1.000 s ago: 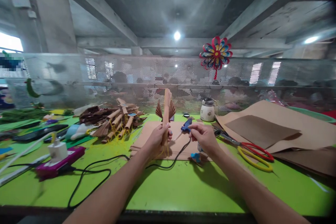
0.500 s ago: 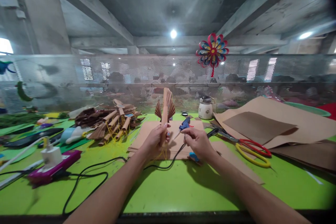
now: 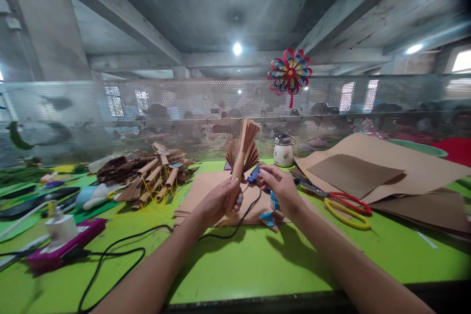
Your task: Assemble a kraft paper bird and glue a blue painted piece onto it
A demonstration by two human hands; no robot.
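Note:
My left hand (image 3: 222,201) is closed around the lower part of a rolled brown paper tube (image 3: 241,159), which stands nearly upright and leans right. Pleated brown paper fans (image 3: 251,154) spread out beside and behind the tube. With bent fingers, my right hand (image 3: 280,186) grips a small blue glue gun (image 3: 253,175) close to the tube's right side. A black cord (image 3: 247,216) hangs below the glue gun. Beneath both hands lies a stack of brown paper sheets (image 3: 206,184). Blue-and-brown scraps (image 3: 268,219) rest at the stack's front edge.
Several paper rolls with yellow strings (image 3: 156,176) are piled at left, behind a magenta power strip (image 3: 68,245) with trailing cable. Scissors with red and yellow handles (image 3: 348,211) lie right, before large brown sheets (image 3: 382,157). A white jar (image 3: 283,151) stands at the back.
The paper tube has tipped right and turned, showing more of its fans. My right hand has moved up onto the glue gun, which is now closer to the tube. The view has shifted slightly right.

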